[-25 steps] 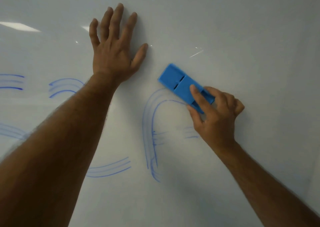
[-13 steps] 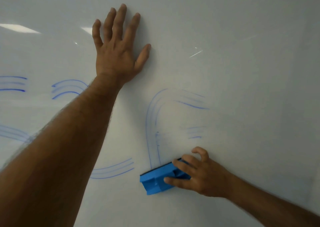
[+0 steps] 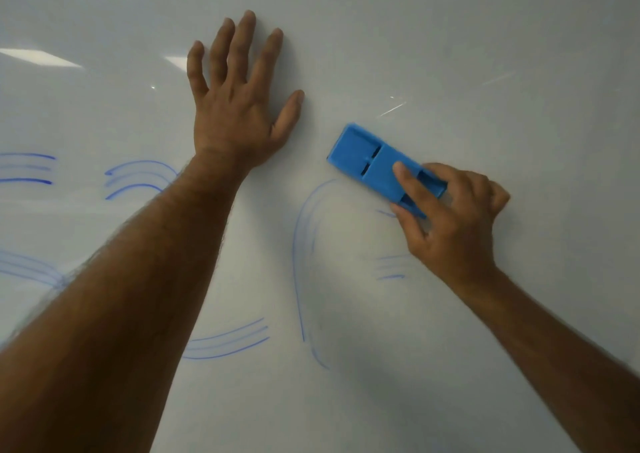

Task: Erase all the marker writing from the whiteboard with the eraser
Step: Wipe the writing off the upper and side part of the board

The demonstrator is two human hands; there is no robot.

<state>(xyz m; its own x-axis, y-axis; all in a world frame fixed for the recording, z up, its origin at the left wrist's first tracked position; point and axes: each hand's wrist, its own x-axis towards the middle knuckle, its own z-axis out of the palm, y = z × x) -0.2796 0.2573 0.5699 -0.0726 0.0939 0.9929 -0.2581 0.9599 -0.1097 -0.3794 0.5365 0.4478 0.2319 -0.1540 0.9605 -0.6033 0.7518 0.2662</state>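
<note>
A white whiteboard fills the view. My right hand grips a blue eraser and holds it flat against the board, at the top of a tall faded blue arc. My left hand lies flat on the board with fingers spread, up and to the left of the eraser. More blue marker strokes remain: short dashes under my right hand, curved lines low in the middle, and curved lines at the left.
Further blue strokes sit at the far left edge and lower left. Ceiling lights reflect in the board's upper left. My left forearm covers part of the lower left board.
My right hand swept the eraser down along the arc to its lower end, then back up to the top. The arc is fainter and its inner strokes are gone. My left hand stayed put.
</note>
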